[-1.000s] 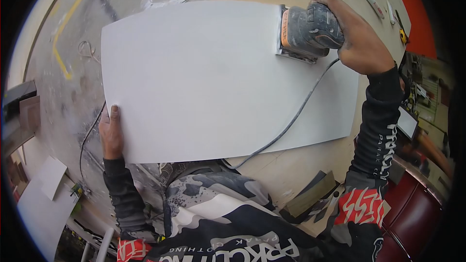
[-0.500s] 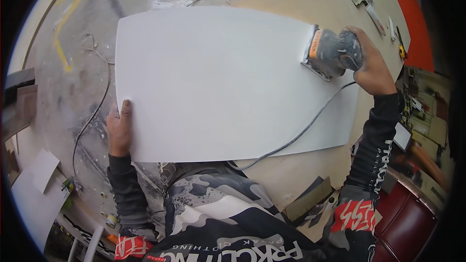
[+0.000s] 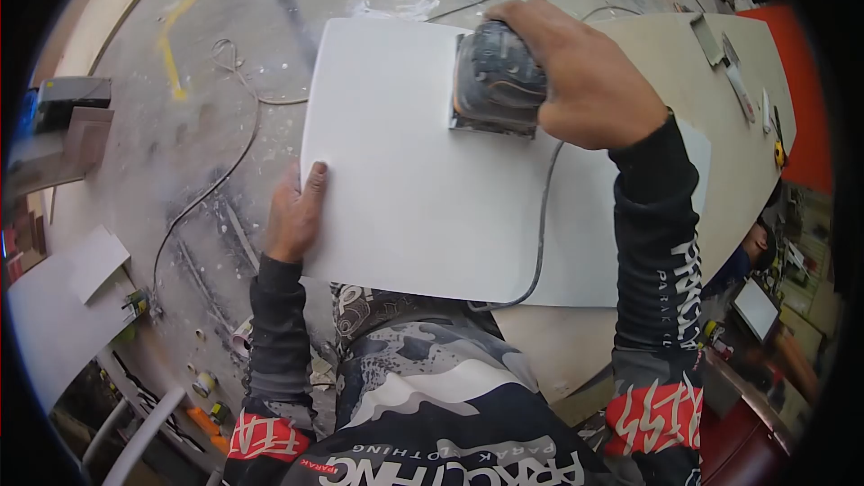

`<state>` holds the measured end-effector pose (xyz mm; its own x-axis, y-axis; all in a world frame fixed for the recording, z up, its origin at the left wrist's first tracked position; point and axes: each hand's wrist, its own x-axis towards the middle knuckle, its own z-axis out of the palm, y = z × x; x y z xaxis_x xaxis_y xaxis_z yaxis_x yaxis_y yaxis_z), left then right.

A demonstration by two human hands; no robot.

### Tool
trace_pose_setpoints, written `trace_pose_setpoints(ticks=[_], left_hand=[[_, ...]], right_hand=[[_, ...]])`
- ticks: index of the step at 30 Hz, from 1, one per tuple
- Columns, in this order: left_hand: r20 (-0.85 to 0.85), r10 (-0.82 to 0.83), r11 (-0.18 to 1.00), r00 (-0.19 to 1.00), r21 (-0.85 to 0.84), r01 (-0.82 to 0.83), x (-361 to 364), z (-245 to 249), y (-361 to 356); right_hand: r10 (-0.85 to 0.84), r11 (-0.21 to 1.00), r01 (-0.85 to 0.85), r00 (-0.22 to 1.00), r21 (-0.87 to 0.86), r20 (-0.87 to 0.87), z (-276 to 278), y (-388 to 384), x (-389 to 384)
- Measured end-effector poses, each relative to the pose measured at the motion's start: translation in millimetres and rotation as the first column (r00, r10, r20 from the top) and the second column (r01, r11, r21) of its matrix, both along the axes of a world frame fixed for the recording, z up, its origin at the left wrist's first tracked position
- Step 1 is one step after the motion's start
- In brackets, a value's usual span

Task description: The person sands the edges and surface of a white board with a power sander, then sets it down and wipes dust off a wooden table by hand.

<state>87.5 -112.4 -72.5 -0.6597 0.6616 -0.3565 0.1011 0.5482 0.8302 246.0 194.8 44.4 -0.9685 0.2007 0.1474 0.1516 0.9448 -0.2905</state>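
A large white panel (image 3: pixel 405 189) lies flat in front of me. My right hand (image 3: pixel 598 81) is wrapped round a dark power sander (image 3: pixel 498 76), whose pad rests on the panel near its far edge. The sander's cord (image 3: pixel 543 225) runs down over the panel to its near edge. At the panel's left edge my left hand (image 3: pixel 297 211) grips the board, thumb on top and the fingers partly hidden beneath it.
A tan board (image 3: pixel 747 180) extends under the panel to the right, with a putty knife (image 3: pixel 738 81) and a scraper (image 3: pixel 707 40) on it. Another person's head (image 3: pixel 760 243) shows at the right. A loose cable (image 3: pixel 225 171) lies on the floor at left.
The sander, in my right hand, has moved left across the panel from its right end and turned. My left hand stays on the left edge. The whole view has shifted.
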Motion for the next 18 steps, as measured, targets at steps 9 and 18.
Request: trace_pose_setpoints(ticks=[9, 18], left_hand=[[-0.021, -0.017, 0.991, 1.000, 0.130, 0.020, -7, -4, 7], [-0.240, -0.075, 0.986, 0.968, 0.125, 0.108, -17, -44, -14]], right_hand=[[0.006, 1.000, -0.005, 0.998, -0.018, 0.060, 4, -19, -77], [-0.201, 0.980, 0.201, 0.976, 0.009, 0.078, 13, -32, -33]])
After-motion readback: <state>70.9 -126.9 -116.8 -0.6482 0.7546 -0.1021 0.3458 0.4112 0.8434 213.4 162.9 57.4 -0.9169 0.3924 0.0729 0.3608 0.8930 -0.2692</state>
